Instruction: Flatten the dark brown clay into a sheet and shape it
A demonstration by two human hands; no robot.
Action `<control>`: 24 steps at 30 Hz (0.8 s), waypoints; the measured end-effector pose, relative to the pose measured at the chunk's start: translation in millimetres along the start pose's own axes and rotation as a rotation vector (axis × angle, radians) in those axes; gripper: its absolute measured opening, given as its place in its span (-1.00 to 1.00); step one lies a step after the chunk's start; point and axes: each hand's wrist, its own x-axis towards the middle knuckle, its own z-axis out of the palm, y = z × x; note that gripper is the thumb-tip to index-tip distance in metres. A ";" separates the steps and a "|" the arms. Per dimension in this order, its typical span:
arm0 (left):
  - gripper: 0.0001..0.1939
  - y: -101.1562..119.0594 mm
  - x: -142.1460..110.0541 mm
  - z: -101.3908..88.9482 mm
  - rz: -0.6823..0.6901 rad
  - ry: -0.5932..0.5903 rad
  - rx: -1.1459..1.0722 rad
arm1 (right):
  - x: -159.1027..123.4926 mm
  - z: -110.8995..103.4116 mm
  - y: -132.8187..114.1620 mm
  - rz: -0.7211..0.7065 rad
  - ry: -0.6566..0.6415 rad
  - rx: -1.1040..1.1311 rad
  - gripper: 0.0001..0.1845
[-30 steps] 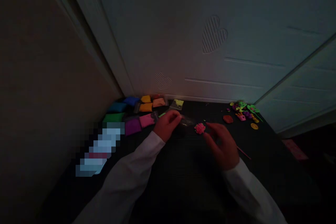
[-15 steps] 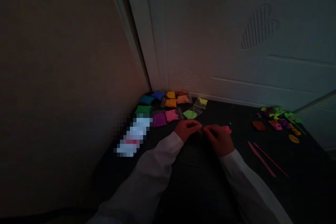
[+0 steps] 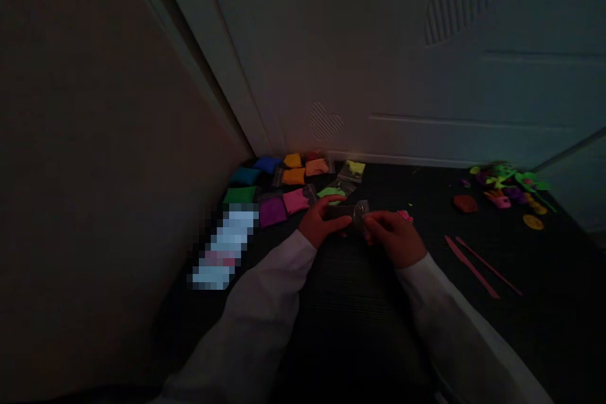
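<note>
My right hand [image 3: 396, 237] pinches a small clear plastic bag [image 3: 360, 211] between thumb and fingers. Facing it, my left hand [image 3: 322, 221] has its thumb and fingers apart, just left of the bag, with nothing visible between them. Behind my left hand lies a light green clay packet [image 3: 332, 192]. A pink clay packet [image 3: 297, 201] and a purple clay packet [image 3: 273, 211] are to its left. Just beyond my right hand, a small crumpled pink clay piece [image 3: 405, 216] rests on the dark table [image 3: 360, 303]. The dim light hides the bag's contents, if any.
Several coloured clay packets [image 3: 243, 175] lie at the back left, near a blurred bright rectangle [image 3: 227, 246]. Two pink modelling tools [image 3: 473, 268] lie at right. Behind them are a reddish-brown lump [image 3: 465, 204], a yellow disc [image 3: 533, 222] and colourful clay shapes [image 3: 511, 186]. A white panel [image 3: 402, 76] stands behind.
My hands have moved apart and the left fingers have spread. The clear bag now shows in my right hand. The whole view has shifted slightly.
</note>
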 end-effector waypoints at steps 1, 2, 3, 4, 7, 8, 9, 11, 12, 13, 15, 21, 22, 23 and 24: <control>-0.40 -0.7 1.0 -0.9 -0.007 0.016 -0.031 | 0.5 -0.2 -0.1 0.023 -0.041 0.054 -0.71; -0.39 -1.1 1.7 -1.5 -0.004 0.034 -0.052 | 1.1 -0.9 0.4 0.040 -0.079 0.085 -0.71; -0.41 -1.3 2.3 -1.9 -0.001 0.046 -0.065 | 1.8 -1.9 1.4 0.047 -0.107 0.092 -0.72; -0.43 -1.3 2.5 -2.0 0.001 0.050 -0.074 | 2.6 -3.3 2.8 0.043 -0.124 0.079 -0.73; -0.54 -1.1 2.0 -1.2 0.004 0.043 -0.085 | 5.4 -7.2 7.4 -0.005 -0.135 0.010 -0.78; -0.55 -0.9 1.6 -0.9 0.003 0.040 -0.088 | 6.1 -7.9 8.4 -0.018 -0.131 -0.002 -0.79; -0.56 -0.5 1.1 -0.5 0.001 0.038 -0.094 | 6.7 -8.0 9.0 -0.025 -0.125 -0.006 -0.80; -0.56 0.8 0.3 0.0 -0.006 0.033 -0.107 | 6.9 -6.3 8.9 -0.029 -0.110 -0.006 -0.80; -0.56 1.6 0.2 0.0 -0.012 0.029 -0.112 | 6.5 -4.5 8.4 -0.030 -0.102 -0.004 -0.80; -0.56 2.4 0.2 -0.3 -0.019 0.024 -0.116 | 5.8 -2.0 7.9 -0.031 -0.094 -0.002 -0.79; -0.56 3.9 0.9 -1.5 -0.032 0.015 -0.120 | 3.8 4.4 7.9 -0.032 -0.080 0.006 -0.78; -0.55 2.9 5.1 -11.5 -0.062 -0.008 -0.049 | -1.2 23.7 19.8 -0.057 -0.086 0.014 -0.77; -0.55 2.1 5.8 -13.6 -0.058 -0.008 -0.029 | -1.3 25.0 22.0 -0.066 -0.086 0.009 -0.78; -0.56 1.3 6.5 -15.7 -0.051 -0.005 -0.009 | -1.2 25.7 23.9 -0.076 -0.081 0.004 -0.78; -0.56 0.6 7.1 -17.5 -0.042 -0.001 0.010 | -0.9 25.9 25.2 -0.086 -0.071 -0.002 -0.79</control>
